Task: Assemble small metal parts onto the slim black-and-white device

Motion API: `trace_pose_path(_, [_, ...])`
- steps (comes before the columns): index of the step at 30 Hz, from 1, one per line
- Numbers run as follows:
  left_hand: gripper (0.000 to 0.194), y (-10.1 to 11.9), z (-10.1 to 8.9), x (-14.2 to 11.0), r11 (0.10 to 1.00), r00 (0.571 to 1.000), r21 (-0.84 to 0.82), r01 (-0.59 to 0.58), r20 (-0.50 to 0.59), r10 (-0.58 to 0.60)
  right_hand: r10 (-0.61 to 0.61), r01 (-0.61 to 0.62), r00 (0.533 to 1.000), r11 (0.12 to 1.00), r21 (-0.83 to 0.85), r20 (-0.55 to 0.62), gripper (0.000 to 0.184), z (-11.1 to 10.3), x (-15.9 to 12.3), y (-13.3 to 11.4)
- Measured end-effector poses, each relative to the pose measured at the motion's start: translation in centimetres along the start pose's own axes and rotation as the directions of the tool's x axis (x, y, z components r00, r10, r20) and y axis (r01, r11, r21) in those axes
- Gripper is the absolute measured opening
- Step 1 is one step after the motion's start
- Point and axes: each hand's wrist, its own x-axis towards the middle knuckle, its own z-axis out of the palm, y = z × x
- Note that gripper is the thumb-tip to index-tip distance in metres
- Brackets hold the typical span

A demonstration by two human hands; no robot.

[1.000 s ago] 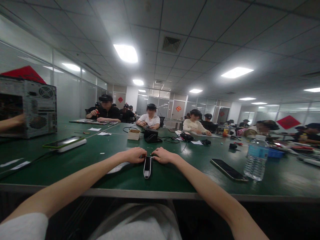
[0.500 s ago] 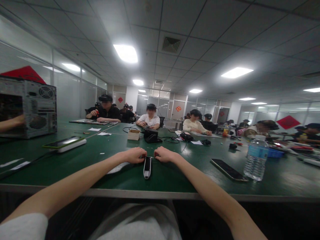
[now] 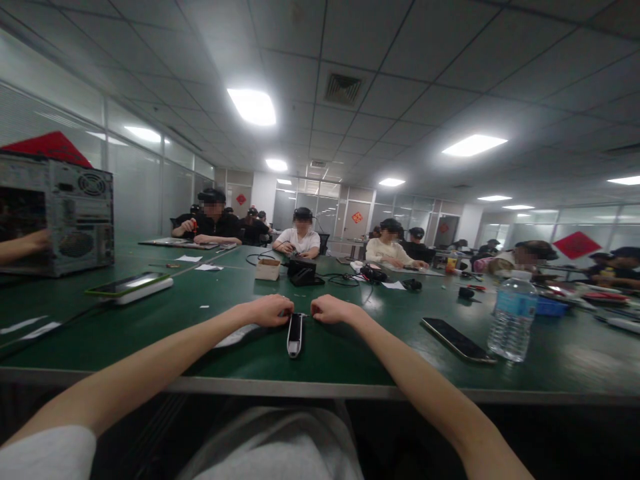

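Observation:
Between my hands on the green table (image 3: 350, 353) lies a slim white device (image 3: 295, 337) with a long dark top, its narrow end toward me. My left hand (image 3: 273, 311) is closed beside its far left end, fingers curled and fingertips touching or nearly touching it. Just right of the far end, my right hand (image 3: 330, 311) is closed too, thumb and fingers pressed together. A tiny light piece shows at the far end, between the hands. What either hand grips is too small or hidden to name. A white sheet (image 3: 237, 335) lies partly under my left forearm.
To the right lie a smartphone (image 3: 457, 339) and a water bottle (image 3: 513, 317). Ahead stand a small box (image 3: 267, 269) and a black device (image 3: 303, 272) with cables. A green-edged phone (image 3: 127, 285) and an open computer case (image 3: 80, 213) are at left. Several people sit around the table.
My right hand has shifted very slightly to the right, away from the device's far end. My left hand and the device look unmoved.

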Motion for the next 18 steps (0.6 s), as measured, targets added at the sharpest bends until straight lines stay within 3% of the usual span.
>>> trace_pose_path(18, [0.012,0.29,-0.2,0.02,0.999,0.998,-0.024,0.047,0.042,-0.046,0.01,-0.01,1.0,1.0,-0.006,0.026,0.022,-0.08,-0.2,-0.24])
